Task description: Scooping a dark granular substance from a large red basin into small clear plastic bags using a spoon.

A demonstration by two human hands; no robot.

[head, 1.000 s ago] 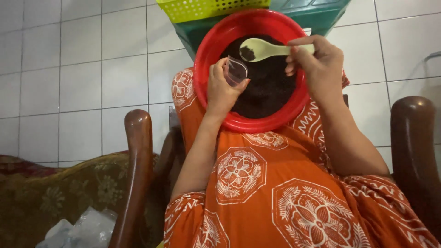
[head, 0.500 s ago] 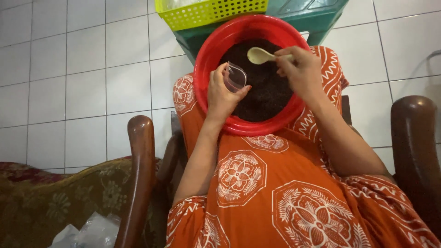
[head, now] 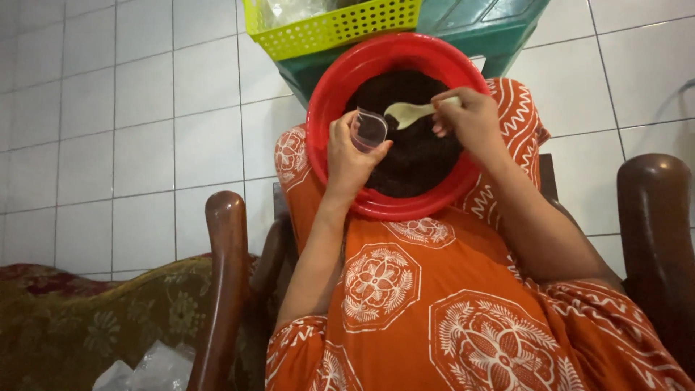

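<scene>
A: What garment does the person wear?
B: An orange dress [head: 463,318] printed with white octagonal medallions, each framing a flower-like motif.

A: And the arms?
B: Both forearms are bare below short sleeves; the left hand [head: 349,156] and right hand [head: 470,119] carry no rings, no watch, no gloves.

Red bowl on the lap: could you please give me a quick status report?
Left hand holds small clear cup over red bowl. Right hand holds pale spoon beside cup. Dark mix in bowl. Nothing in the way.
</scene>
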